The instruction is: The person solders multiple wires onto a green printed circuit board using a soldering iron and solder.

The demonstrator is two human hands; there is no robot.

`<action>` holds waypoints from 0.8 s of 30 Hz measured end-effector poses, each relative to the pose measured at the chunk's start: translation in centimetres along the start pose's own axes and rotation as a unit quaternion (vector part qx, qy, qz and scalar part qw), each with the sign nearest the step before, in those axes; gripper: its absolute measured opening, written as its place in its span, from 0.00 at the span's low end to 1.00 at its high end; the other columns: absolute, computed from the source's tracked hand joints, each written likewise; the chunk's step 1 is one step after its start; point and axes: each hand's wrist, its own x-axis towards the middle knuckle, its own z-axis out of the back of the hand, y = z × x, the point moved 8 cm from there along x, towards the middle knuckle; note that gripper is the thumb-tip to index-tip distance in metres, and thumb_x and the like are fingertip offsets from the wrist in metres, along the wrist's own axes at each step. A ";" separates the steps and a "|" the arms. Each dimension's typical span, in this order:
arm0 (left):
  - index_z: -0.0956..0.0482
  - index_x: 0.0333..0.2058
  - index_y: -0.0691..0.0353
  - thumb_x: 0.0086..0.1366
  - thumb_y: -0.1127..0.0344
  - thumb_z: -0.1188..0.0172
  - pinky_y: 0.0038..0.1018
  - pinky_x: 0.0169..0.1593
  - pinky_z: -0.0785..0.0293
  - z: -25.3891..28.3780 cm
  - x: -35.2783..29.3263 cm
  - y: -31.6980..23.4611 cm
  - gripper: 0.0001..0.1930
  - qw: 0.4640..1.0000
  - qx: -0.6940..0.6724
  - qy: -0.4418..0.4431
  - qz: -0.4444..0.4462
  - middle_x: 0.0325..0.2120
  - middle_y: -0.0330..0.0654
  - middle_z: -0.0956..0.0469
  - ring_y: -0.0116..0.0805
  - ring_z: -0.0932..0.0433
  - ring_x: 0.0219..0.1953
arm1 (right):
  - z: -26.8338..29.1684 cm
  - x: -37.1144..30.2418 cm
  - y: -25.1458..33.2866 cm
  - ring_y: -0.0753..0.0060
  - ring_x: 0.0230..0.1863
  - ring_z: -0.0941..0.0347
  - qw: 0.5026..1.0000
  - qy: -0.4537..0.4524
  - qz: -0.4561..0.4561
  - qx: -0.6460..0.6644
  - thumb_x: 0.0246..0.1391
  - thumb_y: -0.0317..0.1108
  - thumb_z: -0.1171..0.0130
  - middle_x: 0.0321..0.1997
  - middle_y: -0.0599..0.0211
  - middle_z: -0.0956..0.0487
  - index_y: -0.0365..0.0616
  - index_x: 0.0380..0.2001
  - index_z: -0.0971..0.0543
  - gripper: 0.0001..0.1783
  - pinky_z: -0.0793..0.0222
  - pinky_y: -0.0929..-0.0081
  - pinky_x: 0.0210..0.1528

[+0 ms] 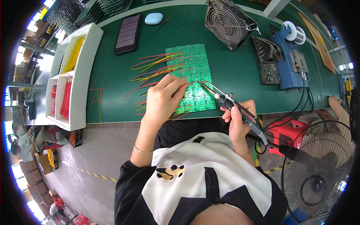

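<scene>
A green panel of small circuit boards [202,60] lies on the bench before me. Red, yellow and dark wires [150,68] stick out from its left side. My left hand [162,98] rests over the panel's left part, thumb and forefinger pinched on a thin wire whose end is at the boards. My right hand [240,122] grips a soldering iron [226,102] with a thin metal feed tube along it. The iron's tip touches or nearly touches the panel beside my left fingertips; the exact contact is too small to tell.
A white foam tray [80,101] with yellow and red wires stands left. Behind lie a phone [128,34] and a light-blue case [153,18]. A metal-grilled fan [228,24] and a blue soldering station [290,56] with solder spool stand right. A large fan [315,180] is near my right.
</scene>
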 end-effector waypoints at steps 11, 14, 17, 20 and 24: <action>0.21 0.25 0.64 0.49 0.78 0.40 0.19 0.22 0.30 -0.2 0.0 -0.1 0.03 1.000 -0.007 0.009 -0.012 0.24 0.38 0.24 0.28 0.25 0.22 | 0.0 0.0 0.0 0.81 0.18 0.31 1.000 0.001 -0.003 -0.006 0.53 0.29 0.49 0.23 0.52 0.25 0.34 0.29 0.37 0.10 0.34 0.85 0.20; 0.21 0.25 0.64 0.49 0.78 0.40 0.19 0.22 0.30 -0.2 0.0 -0.1 0.04 1.000 -0.006 0.009 -0.003 0.24 0.38 0.24 0.28 0.25 0.22 | -0.1 0.0 0.1 0.80 0.18 0.31 1.000 -0.003 -0.004 -0.009 0.53 0.30 0.49 0.22 0.52 0.25 0.34 0.29 0.37 0.11 0.34 0.85 0.20; 0.21 0.25 0.64 0.49 0.78 0.40 0.20 0.22 0.30 -0.3 -0.1 -0.1 0.04 1.000 -0.007 0.007 -0.006 0.24 0.38 0.25 0.28 0.25 0.22 | 0.0 0.0 0.1 0.80 0.18 0.31 1.000 0.001 -0.003 -0.014 0.53 0.31 0.48 0.21 0.53 0.25 0.34 0.29 0.37 0.11 0.34 0.85 0.20; 0.21 0.25 0.64 0.48 0.78 0.40 0.20 0.22 0.30 -0.2 -0.1 -0.1 0.04 1.000 -0.009 0.002 -0.007 0.24 0.38 0.25 0.28 0.25 0.22 | 0.1 0.1 0.1 0.80 0.18 0.31 1.000 -0.003 0.008 -0.001 0.53 0.32 0.48 0.20 0.53 0.25 0.35 0.29 0.37 0.12 0.33 0.85 0.20; 0.21 0.25 0.64 0.48 0.78 0.39 0.20 0.23 0.30 -0.3 -0.1 0.0 0.04 1.000 -0.007 0.005 -0.004 0.24 0.39 0.25 0.28 0.25 0.21 | 0.3 0.2 0.2 0.80 0.17 0.31 0.999 -0.019 0.024 0.014 0.53 0.33 0.48 0.19 0.56 0.26 0.35 0.28 0.37 0.12 0.33 0.85 0.21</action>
